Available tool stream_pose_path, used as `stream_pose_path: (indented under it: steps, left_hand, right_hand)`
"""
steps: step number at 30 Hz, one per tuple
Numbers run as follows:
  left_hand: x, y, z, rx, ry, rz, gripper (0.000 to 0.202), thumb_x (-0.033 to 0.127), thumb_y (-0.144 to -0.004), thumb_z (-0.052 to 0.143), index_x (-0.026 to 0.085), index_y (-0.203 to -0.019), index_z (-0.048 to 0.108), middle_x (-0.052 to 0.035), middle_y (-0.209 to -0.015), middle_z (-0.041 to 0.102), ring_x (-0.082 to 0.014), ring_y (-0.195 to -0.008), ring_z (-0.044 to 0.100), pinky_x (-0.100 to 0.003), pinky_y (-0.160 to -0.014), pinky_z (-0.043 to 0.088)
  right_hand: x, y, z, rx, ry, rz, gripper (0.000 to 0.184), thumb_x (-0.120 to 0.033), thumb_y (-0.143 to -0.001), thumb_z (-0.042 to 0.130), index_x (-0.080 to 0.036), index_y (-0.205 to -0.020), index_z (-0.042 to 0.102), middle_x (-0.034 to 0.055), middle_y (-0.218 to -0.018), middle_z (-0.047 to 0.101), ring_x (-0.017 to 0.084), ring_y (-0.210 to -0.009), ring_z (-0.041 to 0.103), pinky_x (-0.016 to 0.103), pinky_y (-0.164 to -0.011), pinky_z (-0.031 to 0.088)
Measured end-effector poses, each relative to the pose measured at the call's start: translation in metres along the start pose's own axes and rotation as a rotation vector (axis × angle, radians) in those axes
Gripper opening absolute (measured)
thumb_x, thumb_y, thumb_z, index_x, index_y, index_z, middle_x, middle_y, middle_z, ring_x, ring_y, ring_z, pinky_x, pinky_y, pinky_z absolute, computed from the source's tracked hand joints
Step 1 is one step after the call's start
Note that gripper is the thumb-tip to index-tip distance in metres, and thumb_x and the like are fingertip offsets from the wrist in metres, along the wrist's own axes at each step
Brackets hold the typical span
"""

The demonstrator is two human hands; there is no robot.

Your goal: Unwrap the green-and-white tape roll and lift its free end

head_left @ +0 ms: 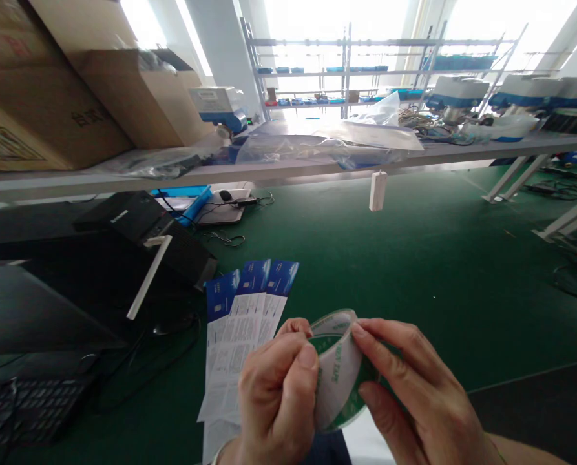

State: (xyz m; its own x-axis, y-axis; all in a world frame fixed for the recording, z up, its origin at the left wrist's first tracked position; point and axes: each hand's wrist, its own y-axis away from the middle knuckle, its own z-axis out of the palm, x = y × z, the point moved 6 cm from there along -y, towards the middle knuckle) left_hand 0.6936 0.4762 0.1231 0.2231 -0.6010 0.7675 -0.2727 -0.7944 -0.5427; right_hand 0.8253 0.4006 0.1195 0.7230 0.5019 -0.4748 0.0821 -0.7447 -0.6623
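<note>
1. Counter (414,278): the green surface across your view, under a shelf (288,169) carrying cardboard boxes (75,97).
2. Keyboard (21,407): black, at your far left, well apart from your hands.
3. Leaflets (242,323): blue-topped sheets fanned flat on the counter, just beside your left hand.
4. Left hand (278,394): grip closed, pinching the left edge of the tape roll (339,378).
5. Right hand (414,394): grip closed on the roll's right side.
6. Tape roll: white with green print, held over the counter's near edge between both hands.
</note>
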Motion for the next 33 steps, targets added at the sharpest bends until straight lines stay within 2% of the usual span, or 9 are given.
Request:
stream_pose_path:
  steps: [4, 9, 11, 14, 18, 22, 27, 33]
  left_hand:
    - [0.007, 0.001, -0.001, -0.005, -0.052, 0.112, 0.029, 0.012, -0.084, 0.039, 0.019, -0.059, 0.052, 0.0030, -0.056, 0.057, -0.0115, -0.059, 0.058, -0.025, -0.068, 0.049]
    - [0.012, 0.002, -0.002, -0.009, -0.112, 0.133, 0.028, 0.010, -0.083, 0.039, 0.019, -0.057, 0.047, 0.0053, -0.049, 0.047, -0.0093, -0.051, 0.053, -0.027, -0.073, 0.049]
    - [0.014, 0.002, -0.002, 0.003, -0.130, 0.136, 0.028, 0.009, -0.082, 0.039, 0.019, -0.058, 0.048, 0.0054, -0.050, 0.048, -0.0090, -0.048, 0.051, -0.027, -0.073, 0.050]
    - [0.014, 0.001, -0.002, 0.029, -0.146, 0.137, 0.026, 0.009, -0.080, 0.041, 0.020, -0.061, 0.053, 0.0042, -0.052, 0.053, -0.0115, -0.051, 0.054, -0.028, -0.069, 0.052]
    - [0.013, 0.000, -0.003, 0.067, -0.150, 0.100, 0.028, 0.012, -0.080, 0.041, 0.020, -0.056, 0.052, 0.0028, -0.049, 0.051, -0.0136, -0.053, 0.057, -0.028, -0.066, 0.053]
    - [0.015, -0.003, -0.002, 0.058, -0.155, 0.083, 0.027, 0.012, -0.079, 0.041, 0.020, -0.054, 0.048, 0.0029, -0.048, 0.049, -0.0134, -0.055, 0.058, -0.028, -0.067, 0.053]
    - [0.021, -0.004, 0.002, 0.007, -0.144, 0.190, 0.023, 0.006, -0.077, 0.040, 0.020, -0.062, 0.050, 0.0046, -0.051, 0.051, -0.0113, -0.056, 0.059, -0.025, -0.064, 0.052]
    - [0.020, 0.002, 0.002, -0.035, -0.195, 0.251, 0.022, 0.005, -0.078, 0.041, 0.021, -0.072, 0.053, 0.0044, -0.057, 0.054, -0.0103, -0.064, 0.062, -0.023, -0.069, 0.052]
  right_hand:
    - [-0.002, 0.001, -0.001, 0.072, 0.060, -0.031, 0.048, -0.010, -0.082, 0.052, -0.011, -0.130, 0.044, 0.0133, -0.116, 0.051, 0.023, -0.109, 0.048, 0.035, -0.090, 0.051]
    - [-0.009, 0.002, 0.000, 0.118, 0.149, -0.109, 0.046, -0.006, -0.078, 0.055, -0.007, -0.124, 0.049, 0.0146, -0.111, 0.055, 0.022, -0.105, 0.051, 0.032, -0.086, 0.054]
    - [-0.010, 0.000, -0.001, 0.151, 0.166, -0.119, 0.042, -0.005, -0.078, 0.055, -0.006, -0.120, 0.052, 0.0147, -0.108, 0.057, 0.022, -0.102, 0.053, 0.031, -0.084, 0.055]
    - [-0.009, -0.001, -0.003, 0.203, 0.122, -0.094, 0.036, -0.004, -0.078, 0.055, -0.008, -0.114, 0.056, 0.0131, -0.103, 0.059, 0.021, -0.099, 0.055, 0.030, -0.082, 0.055]
    - [-0.006, -0.001, -0.004, 0.280, 0.016, -0.037, 0.028, -0.002, -0.077, 0.054, -0.011, -0.103, 0.058, 0.0098, -0.097, 0.059, 0.019, -0.094, 0.055, 0.029, -0.079, 0.054]
    - [-0.003, -0.003, -0.003, 0.265, 0.001, -0.005, 0.030, -0.001, -0.077, 0.050, -0.010, -0.105, 0.055, 0.0102, -0.097, 0.055, 0.020, -0.093, 0.052, 0.032, -0.080, 0.051]
    - [-0.001, -0.007, -0.001, 0.256, 0.006, -0.018, 0.032, 0.002, -0.072, 0.044, -0.009, -0.101, 0.052, 0.0092, -0.094, 0.049, 0.019, -0.089, 0.047, 0.031, -0.077, 0.048]
    - [-0.002, -0.007, 0.000, 0.327, -0.008, -0.024, 0.034, 0.006, -0.068, 0.040, -0.010, -0.096, 0.050, 0.0071, -0.091, 0.047, 0.018, -0.088, 0.046, 0.032, -0.076, 0.047]
